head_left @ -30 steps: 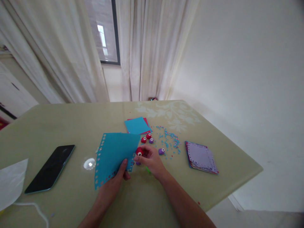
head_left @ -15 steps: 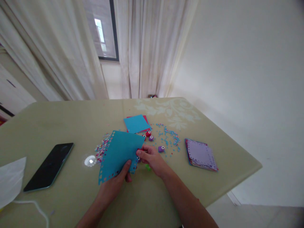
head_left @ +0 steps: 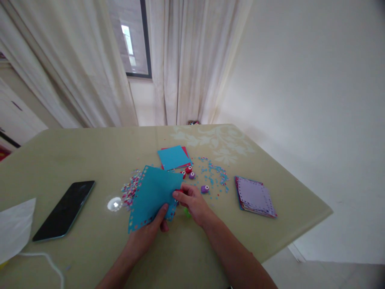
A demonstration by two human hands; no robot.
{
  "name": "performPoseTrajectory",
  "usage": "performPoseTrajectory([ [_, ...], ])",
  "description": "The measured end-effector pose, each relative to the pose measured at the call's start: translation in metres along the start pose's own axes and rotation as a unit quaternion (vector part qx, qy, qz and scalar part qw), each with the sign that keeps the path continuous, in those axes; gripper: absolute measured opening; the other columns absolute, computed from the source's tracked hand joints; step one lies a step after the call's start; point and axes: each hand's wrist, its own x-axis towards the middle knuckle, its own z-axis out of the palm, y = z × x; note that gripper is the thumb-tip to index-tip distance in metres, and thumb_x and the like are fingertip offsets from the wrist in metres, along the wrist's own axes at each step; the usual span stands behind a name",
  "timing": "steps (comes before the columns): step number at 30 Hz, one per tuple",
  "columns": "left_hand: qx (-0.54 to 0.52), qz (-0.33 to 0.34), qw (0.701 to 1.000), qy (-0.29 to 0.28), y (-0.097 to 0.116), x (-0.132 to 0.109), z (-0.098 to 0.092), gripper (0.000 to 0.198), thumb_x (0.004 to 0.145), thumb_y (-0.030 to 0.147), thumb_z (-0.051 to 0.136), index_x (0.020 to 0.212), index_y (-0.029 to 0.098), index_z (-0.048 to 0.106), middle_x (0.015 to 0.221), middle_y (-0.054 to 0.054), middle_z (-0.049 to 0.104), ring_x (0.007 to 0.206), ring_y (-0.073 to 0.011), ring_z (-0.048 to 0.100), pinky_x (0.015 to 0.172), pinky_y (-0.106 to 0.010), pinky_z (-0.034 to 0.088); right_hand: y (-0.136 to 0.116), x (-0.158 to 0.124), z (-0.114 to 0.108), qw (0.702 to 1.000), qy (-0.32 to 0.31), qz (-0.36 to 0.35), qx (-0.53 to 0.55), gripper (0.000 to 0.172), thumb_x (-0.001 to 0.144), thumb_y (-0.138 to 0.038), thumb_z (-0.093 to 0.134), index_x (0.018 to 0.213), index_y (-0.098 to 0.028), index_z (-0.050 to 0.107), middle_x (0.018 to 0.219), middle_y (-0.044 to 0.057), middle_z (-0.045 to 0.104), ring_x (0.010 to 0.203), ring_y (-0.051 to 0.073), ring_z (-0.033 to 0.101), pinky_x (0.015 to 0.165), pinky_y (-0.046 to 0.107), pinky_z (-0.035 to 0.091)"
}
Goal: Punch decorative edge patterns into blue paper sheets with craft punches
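A blue sheet of paper (head_left: 156, 190) with small holes punched along its left, lower and part of its right edges is held above the table, tilted. My left hand (head_left: 155, 224) pinches its lower edge, thumb on top and fingers beneath. At the sheet's right edge my right hand (head_left: 192, 200) is closed around a small red paper punch (head_left: 179, 191), mostly hidden by the fingers. Just beyond lie more punches, among them a red punch (head_left: 188, 169) and a purple punch (head_left: 205, 189). A bright green item (head_left: 187, 212) shows partly under my right hand.
Blue and red square sheets (head_left: 174, 156) lie behind. Punched paper bits (head_left: 130, 188) are heaped at left, with blue bits (head_left: 218, 172) scattered at right. A stack of punched sheets (head_left: 255, 196) sits right; a phone (head_left: 64, 210), white sheet (head_left: 15, 228) and cable (head_left: 49, 261) lie left.
Both hands stay on the sheet and punch with hardly any movement. The blue sheet's left side has shifted slightly right and bends a little more. The view has shifted slightly.
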Motion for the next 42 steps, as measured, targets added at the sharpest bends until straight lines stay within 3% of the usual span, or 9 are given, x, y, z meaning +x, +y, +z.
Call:
performPoseTrajectory([
  [10,-0.046,0.000,0.999,0.017,0.010,-0.001,-0.002,0.070,0.075,0.089,0.053,0.045,0.026,0.061,0.064,-0.008,0.073,0.073,-0.0299,0.071,0.085,-0.042,0.054,0.005,0.002,-0.002,1.000,-0.010,0.015,0.008,0.043,0.072,-0.051,0.092,0.098,-0.022,0.073,0.084,0.000,0.068,0.069,0.014,0.059,0.063,0.025,0.046],
  [16,-0.058,0.016,0.997,0.054,0.011,0.001,-0.004,0.073,0.078,0.090,0.050,0.045,0.026,0.061,0.062,-0.007,0.071,0.071,-0.0281,0.068,0.083,-0.040,0.051,-0.011,-0.001,-0.006,0.991,0.052,-0.098,-0.078,0.032,0.077,-0.043,0.088,0.094,-0.022,0.070,0.091,0.001,0.073,0.083,0.018,0.066,0.076,0.030,0.051],
  [18,-0.061,0.013,0.996,0.065,0.013,0.001,-0.006,0.075,0.076,0.093,0.049,0.043,0.026,0.060,0.060,-0.007,0.069,0.069,-0.0273,0.067,0.080,-0.039,0.050,-0.019,-0.008,-0.013,0.972,0.058,-0.125,-0.188,0.026,0.083,-0.040,0.081,0.100,-0.022,0.073,0.092,0.002,0.074,0.083,0.019,0.066,0.078,0.032,0.051],
  [25,-0.068,-0.010,0.995,0.069,0.013,-0.001,-0.007,0.076,0.076,0.093,0.048,0.041,0.027,0.053,0.055,-0.005,0.064,0.063,-0.0253,0.061,0.074,-0.038,0.045,-0.016,-0.038,-0.044,0.817,0.145,-0.117,-0.546,0.011,0.092,-0.028,0.070,0.098,-0.021,0.074,0.090,0.006,0.074,0.083,0.023,0.066,0.080,0.036,0.049],
  [29,-0.089,0.002,0.993,0.074,0.007,-0.001,-0.005,0.074,0.079,0.090,0.051,0.043,0.026,0.052,0.057,-0.005,0.066,0.066,-0.0253,0.063,0.073,-0.037,0.045,0.003,-0.041,-0.047,0.795,0.125,-0.104,-0.584,0.012,0.095,-0.025,0.066,0.100,-0.021,0.076,0.097,0.009,0.075,0.093,0.026,0.068,0.087,0.038,0.050],
  [34,-0.096,0.004,0.993,0.068,0.002,-0.001,-0.001,0.071,0.080,0.087,0.055,0.045,0.025,0.057,0.063,-0.005,0.071,0.069,-0.0261,0.066,0.074,-0.036,0.047,0.007,-0.035,-0.043,0.816,0.131,-0.123,-0.549,0.025,0.101,-0.027,0.059,0.117,-0.021,0.076,0.110,0.010,0.073,0.091,0.023,0.069,0.087,0.035,0.054],
  [38,-0.097,0.021,0.992,0.080,0.002,0.000,0.003,0.070,0.077,0.087,0.057,0.044,0.025,0.056,0.055,-0.004,0.066,0.063,-0.0242,0.063,0.072,-0.035,0.047,-0.007,-0.032,-0.057,0.753,0.220,-0.138,-0.604,0.036,0.096,-0.019,0.059,0.130,-0.019,0.070,0.127,0.015,0.068,0.116,0.029,0.065,0.105,0.043,0.050],
  [40,-0.093,0.024,0.993,0.075,0.004,0.000,0.003,0.069,0.075,0.086,0.059,0.043,0.025,0.056,0.053,-0.003,0.064,0.060,-0.0231,0.062,0.072,-0.035,0.047,-0.012,-0.032,-0.069,0.726,0.227,-0.121,-0.638,0.037,0.086,-0.012,0.065,0.121,-0.019,0.073,0.129,0.016,0.068,0.123,0.033,0.061,0.110,0.048,0.046],
  [42,-0.089,0.023,0.994,0.062,0.006,0.000,0.003,0.068,0.074,0.086,0.060,0.043,0.025,0.055,0.052,-0.003,0.063,0.058,-0.0224,0.060,0.071,-0.035,0.047,-0.016,-0.031,-0.078,0.739,0.214,-0.108,-0.629,0.027,0.079,-0.009,0.067,0.102,-0.020,0.076,0.114,0.014,0.073,0.113,0.034,0.064,0.106,0.050,0.048],
])
